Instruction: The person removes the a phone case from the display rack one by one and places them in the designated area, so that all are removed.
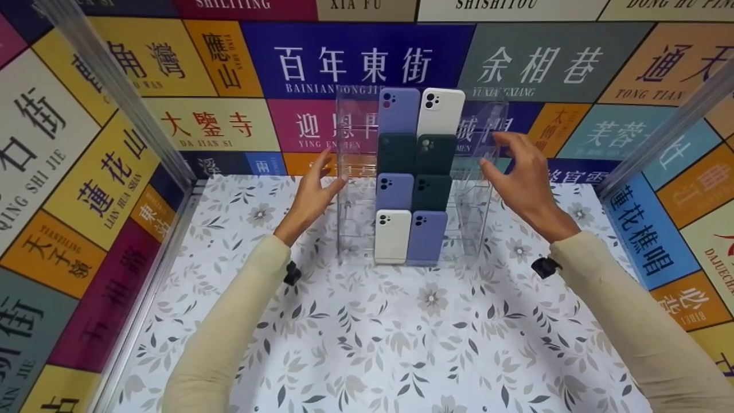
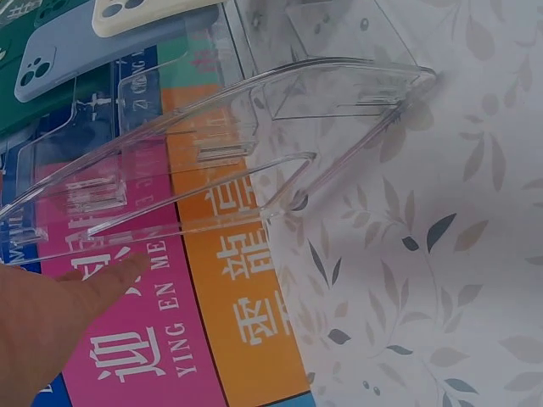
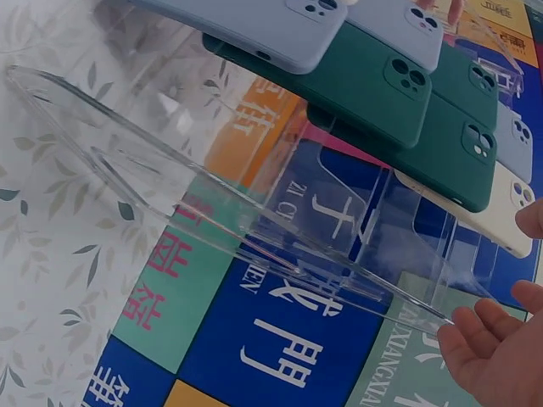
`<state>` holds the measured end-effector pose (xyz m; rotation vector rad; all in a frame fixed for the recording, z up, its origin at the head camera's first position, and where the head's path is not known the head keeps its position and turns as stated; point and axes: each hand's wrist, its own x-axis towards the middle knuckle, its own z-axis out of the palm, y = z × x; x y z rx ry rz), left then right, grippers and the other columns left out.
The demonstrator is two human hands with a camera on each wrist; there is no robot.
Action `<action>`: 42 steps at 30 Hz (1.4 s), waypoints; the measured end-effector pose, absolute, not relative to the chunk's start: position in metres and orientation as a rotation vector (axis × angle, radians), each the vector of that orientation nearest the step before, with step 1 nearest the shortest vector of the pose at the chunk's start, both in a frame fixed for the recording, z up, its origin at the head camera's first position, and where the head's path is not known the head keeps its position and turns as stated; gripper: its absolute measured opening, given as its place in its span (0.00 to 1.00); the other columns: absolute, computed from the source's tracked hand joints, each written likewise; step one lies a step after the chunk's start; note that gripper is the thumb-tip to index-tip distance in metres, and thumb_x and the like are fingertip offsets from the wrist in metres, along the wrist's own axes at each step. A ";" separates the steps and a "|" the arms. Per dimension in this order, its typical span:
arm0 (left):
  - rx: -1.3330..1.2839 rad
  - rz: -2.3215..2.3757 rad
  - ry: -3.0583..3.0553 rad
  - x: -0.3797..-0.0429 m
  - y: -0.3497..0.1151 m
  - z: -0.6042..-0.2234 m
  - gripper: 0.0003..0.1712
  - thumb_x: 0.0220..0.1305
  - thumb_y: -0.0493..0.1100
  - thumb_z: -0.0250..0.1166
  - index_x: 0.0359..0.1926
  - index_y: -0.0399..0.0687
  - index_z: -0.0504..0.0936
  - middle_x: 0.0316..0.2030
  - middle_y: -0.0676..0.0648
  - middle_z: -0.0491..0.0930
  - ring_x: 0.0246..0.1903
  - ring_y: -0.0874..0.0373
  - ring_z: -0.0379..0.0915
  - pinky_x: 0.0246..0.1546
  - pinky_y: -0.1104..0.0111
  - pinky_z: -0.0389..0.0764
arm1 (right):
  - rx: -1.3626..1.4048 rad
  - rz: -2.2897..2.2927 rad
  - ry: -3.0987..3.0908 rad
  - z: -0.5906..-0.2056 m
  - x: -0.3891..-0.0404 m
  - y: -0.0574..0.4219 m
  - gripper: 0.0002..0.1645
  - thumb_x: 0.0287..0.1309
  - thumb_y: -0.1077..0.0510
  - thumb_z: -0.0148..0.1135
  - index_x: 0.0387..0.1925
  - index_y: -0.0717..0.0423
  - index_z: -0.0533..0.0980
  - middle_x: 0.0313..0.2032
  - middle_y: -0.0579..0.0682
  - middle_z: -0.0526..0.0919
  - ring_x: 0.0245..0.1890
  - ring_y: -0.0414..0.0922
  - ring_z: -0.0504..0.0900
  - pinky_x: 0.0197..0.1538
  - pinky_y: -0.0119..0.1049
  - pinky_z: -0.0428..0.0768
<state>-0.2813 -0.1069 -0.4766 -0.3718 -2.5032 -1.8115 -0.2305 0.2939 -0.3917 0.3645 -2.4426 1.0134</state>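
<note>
A clear acrylic tiered stand (image 1: 473,229) stands upright on the table, holding phone cases in two columns. From the top, the left column has a lavender case (image 1: 404,115), a dark green case (image 1: 395,155), a lavender case (image 1: 395,198) and a white case (image 1: 391,241). The right column has a white case (image 1: 444,117), two dark green cases (image 1: 430,198) and a lavender case (image 1: 426,241). Beside the stand's left panel is my left hand (image 1: 312,195), fingers extended. My right hand (image 1: 524,178), fingers loosely bent, has its fingertips at the right panel's edge; contact is unclear.
A white cloth with a leaf and flower print covers the table (image 1: 430,344). Colourful panels with printed place names (image 1: 355,57) rise behind it and at both sides. Metal rails (image 1: 132,97) run along the corners.
</note>
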 end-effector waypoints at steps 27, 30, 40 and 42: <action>-0.447 -2.088 -2.369 -0.290 -0.096 -0.484 0.47 0.80 0.37 0.66 0.90 0.53 0.52 0.84 0.40 0.61 0.78 0.36 0.66 0.72 0.50 0.78 | 0.330 1.067 -2.470 -0.366 -0.275 0.269 0.29 0.74 0.59 0.72 0.71 0.61 0.77 0.66 0.59 0.81 0.67 0.55 0.80 0.72 0.48 0.78; -0.438 -2.127 -2.340 -0.288 -0.095 -0.485 0.47 0.81 0.35 0.64 0.90 0.53 0.51 0.85 0.41 0.59 0.79 0.35 0.64 0.73 0.50 0.76 | 0.358 1.072 -2.448 -0.367 -0.279 0.267 0.28 0.73 0.61 0.72 0.70 0.63 0.78 0.65 0.61 0.81 0.66 0.55 0.81 0.72 0.50 0.79; -0.407 -2.145 -2.349 -0.289 -0.093 -0.483 0.47 0.81 0.36 0.63 0.90 0.59 0.50 0.86 0.45 0.59 0.78 0.37 0.67 0.74 0.51 0.75 | 0.413 1.121 -2.386 -0.390 -0.262 0.263 0.26 0.70 0.64 0.74 0.67 0.62 0.81 0.61 0.60 0.83 0.63 0.53 0.82 0.69 0.51 0.81; -0.412 -2.153 -2.349 -0.289 -0.093 -0.482 0.47 0.81 0.37 0.64 0.90 0.60 0.50 0.86 0.45 0.59 0.76 0.37 0.68 0.74 0.51 0.75 | 0.427 1.120 -2.383 -0.397 -0.257 0.263 0.25 0.70 0.65 0.74 0.66 0.62 0.81 0.61 0.60 0.84 0.61 0.54 0.83 0.68 0.53 0.81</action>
